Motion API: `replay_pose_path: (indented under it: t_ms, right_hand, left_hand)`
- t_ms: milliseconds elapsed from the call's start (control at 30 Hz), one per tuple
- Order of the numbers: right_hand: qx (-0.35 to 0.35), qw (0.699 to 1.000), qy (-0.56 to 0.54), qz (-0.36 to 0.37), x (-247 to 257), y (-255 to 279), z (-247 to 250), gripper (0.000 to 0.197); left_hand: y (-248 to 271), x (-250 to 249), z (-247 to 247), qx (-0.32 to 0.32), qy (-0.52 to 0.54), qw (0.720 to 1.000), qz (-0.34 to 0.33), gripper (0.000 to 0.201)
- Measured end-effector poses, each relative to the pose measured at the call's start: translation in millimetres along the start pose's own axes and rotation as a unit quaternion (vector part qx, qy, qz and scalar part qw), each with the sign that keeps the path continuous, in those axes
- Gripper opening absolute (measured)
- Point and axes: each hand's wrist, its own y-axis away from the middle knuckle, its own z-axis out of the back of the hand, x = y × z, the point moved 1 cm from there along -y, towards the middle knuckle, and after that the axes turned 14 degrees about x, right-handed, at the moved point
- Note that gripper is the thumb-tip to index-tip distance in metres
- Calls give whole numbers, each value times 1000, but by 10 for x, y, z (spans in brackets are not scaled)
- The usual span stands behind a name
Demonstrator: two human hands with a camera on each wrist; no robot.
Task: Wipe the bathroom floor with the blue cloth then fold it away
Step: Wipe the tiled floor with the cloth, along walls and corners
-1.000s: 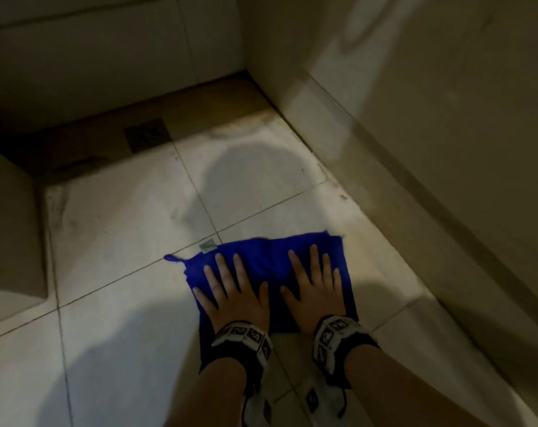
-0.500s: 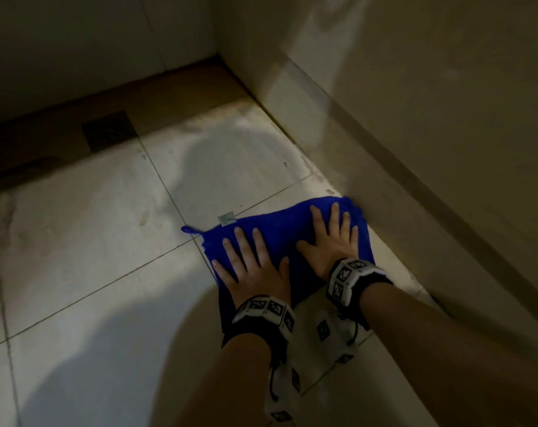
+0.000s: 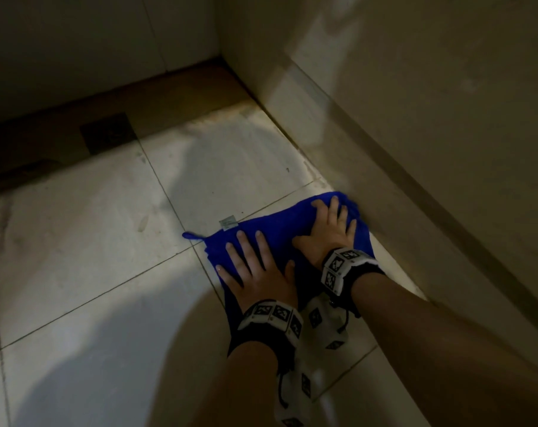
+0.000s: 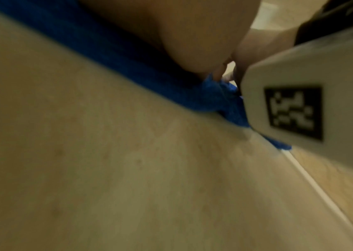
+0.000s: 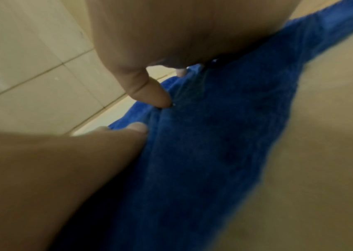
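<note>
The blue cloth (image 3: 280, 229) lies spread on the pale floor tiles (image 3: 92, 248), its far right corner bunched against the foot of the right wall. My left hand (image 3: 255, 269) presses flat on its left half with the fingers straight and spread. My right hand (image 3: 329, 232) presses on the right half, fingers spread and reaching the cloth's far edge. A small white label (image 3: 228, 222) and a loop stick out at the cloth's far left corner. In the right wrist view the cloth (image 5: 214, 152) fills the middle, with a fingertip pressing into it. In the left wrist view the cloth (image 4: 128, 68) shows as a blue strip under my palm.
The right wall (image 3: 415, 149) runs close beside the cloth. A dark square floor drain (image 3: 109, 132) sits at the far left by a brown strip of floor (image 3: 169, 97). Open tile lies to the left of my hands.
Both hands have pushed the cloth forward and to the right across the tiles, from mid-floor up against the right wall. The cloth's right edge has bunched up.
</note>
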Motion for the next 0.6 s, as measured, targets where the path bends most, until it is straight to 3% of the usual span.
replay_pose_path:
  t_ms: [100,167,267,333,500,600]
  right_hand:
    - [15,999,28,9,65,53,30,97]
    - [27,996,53,66,247,139,-63,92]
    - [58,985,68,150,679,313,-413,71]
    - [79,982,64,157,849,380,-588,69]
    - [107,978,52,173,820,369,-588,87]
    - [99,977,57,178,774,376,-623,80]
  left_hand:
    - [19,55,70,20,19,1000,-12,83]
    - [12,139,91,56,-16,998,-16,81]
    - [33,341,235,165,-73,983,22,108]
    - [113,562,294,152,-84,984,42,108]
    - [266,1114,259,-3,-7,999,35,86]
    - [250,1212,302,53,-24,997,41,83]
